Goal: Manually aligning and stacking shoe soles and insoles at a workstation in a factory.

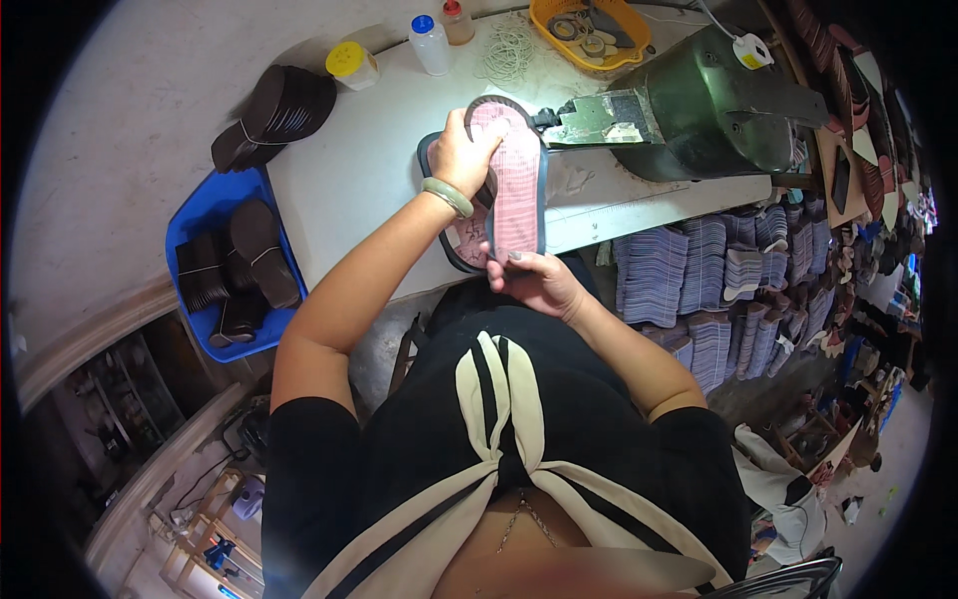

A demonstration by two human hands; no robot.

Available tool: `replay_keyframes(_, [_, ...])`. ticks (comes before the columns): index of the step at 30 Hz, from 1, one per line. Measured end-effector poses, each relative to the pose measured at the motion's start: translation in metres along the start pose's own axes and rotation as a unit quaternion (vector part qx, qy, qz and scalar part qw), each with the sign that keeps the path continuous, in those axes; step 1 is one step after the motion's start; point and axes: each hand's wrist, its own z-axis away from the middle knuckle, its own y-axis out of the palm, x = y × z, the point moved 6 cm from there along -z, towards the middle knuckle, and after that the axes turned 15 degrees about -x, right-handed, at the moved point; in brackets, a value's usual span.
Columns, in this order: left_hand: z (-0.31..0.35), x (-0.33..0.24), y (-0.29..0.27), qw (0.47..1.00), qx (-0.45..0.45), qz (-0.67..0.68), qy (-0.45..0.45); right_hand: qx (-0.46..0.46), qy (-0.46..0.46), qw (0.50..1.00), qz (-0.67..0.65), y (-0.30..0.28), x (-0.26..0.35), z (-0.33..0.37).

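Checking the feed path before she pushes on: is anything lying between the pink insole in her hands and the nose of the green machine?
Nothing visible. The pink insole, held by the left hand at its toe and the right hand at its heel, already reaches the green machine at its metal nose.

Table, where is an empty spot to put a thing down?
Bare table lies left of the left hand, between the dark sole stack and the insole. The far edge is crowded with bottles, string and a yellow basket. The machine fills the right.
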Motion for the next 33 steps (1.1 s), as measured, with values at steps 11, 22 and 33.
replay_keyframes(11, [-0.005, 0.004, 0.006, 0.98, -0.139, 0.044, -0.136, -0.199, -0.171, 0.965, 0.017, -0.015, 0.038, 0.01])
replay_keyframes(22, [-0.049, -0.046, 0.007, 0.93, 0.013, -0.148, 0.337, -0.237, -0.196, 0.946, 0.1, -0.004, 0.074, -0.035])
replay_keyframes(33, [-0.057, -0.087, 0.027, 0.739, 0.385, -0.296, 0.468, -0.232, -0.226, 0.935, 0.143, 0.0, 0.091, -0.069])
